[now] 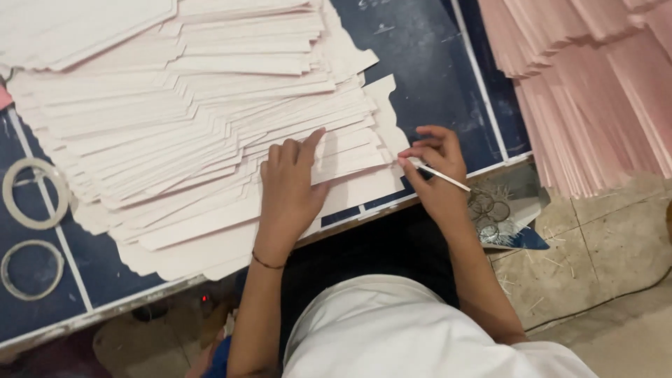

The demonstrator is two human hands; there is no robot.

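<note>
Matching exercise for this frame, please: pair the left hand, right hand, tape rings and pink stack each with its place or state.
1 left hand
2 right hand
3 tape rings
4 pink stack

a holds a thin white stick
b far right, overhanging the floor
c pressed flat on fanned white card sheets
d on the dark board's left end

Pairs: 1-c, 2-a, 3-d, 4-b

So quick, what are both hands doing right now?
Left hand: open, pressing flat on the fanned white card sheets.
Right hand: closed, pinching a thin white stick.
</note>
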